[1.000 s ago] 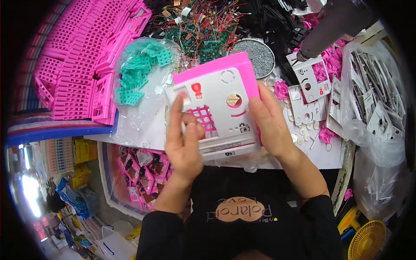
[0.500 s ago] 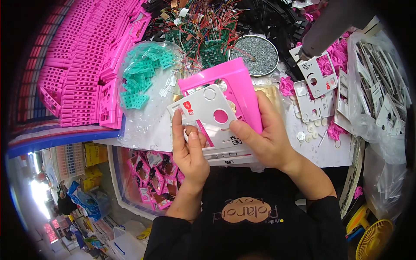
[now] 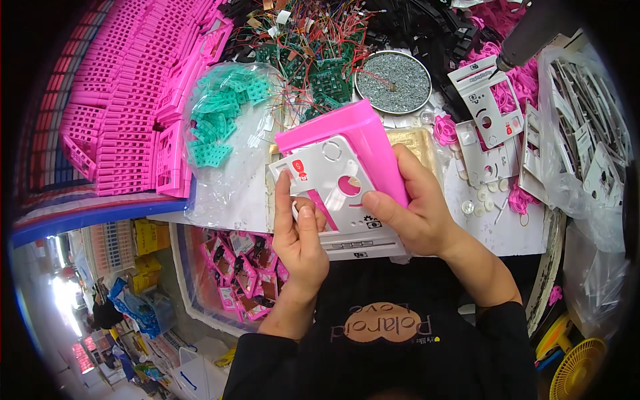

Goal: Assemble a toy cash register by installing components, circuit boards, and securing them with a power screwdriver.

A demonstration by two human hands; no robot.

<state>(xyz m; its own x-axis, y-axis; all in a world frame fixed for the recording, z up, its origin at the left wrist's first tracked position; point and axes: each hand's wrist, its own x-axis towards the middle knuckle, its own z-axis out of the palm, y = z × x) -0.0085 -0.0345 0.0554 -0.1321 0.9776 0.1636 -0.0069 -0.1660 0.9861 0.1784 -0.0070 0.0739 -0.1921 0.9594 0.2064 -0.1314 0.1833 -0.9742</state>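
My right hand (image 3: 423, 210) clasps a glossy pink plastic housing (image 3: 372, 133) together with a white faceplate (image 3: 323, 175) that has a round hole and small red and black printed icons. The thumb presses on the faceplate's right edge; the other fingers are hidden behind the housing. At the lower left, my left hand (image 3: 300, 247) pinches a small white piece (image 3: 295, 211), mostly covered by the fingers. Its extended index fingertip touches the faceplate next to the red icon. The faceplate lies tilted over the housing, and pink shows through its openings.
Pink housings (image 3: 127, 120) stack at left beside bagged teal parts (image 3: 227, 107). Wired circuit boards (image 3: 327, 80) and a round tray of screws (image 3: 427, 83) sit behind. More white faceplates (image 3: 490, 110) lie right under a dark hanging tool (image 3: 540, 37). A bin (image 3: 183, 287) holds assembled pink units.
The housing and faceplate have shifted slightly right and tilted a little in my hands. Both hands keep their grip. The dark tool now appears farther right.
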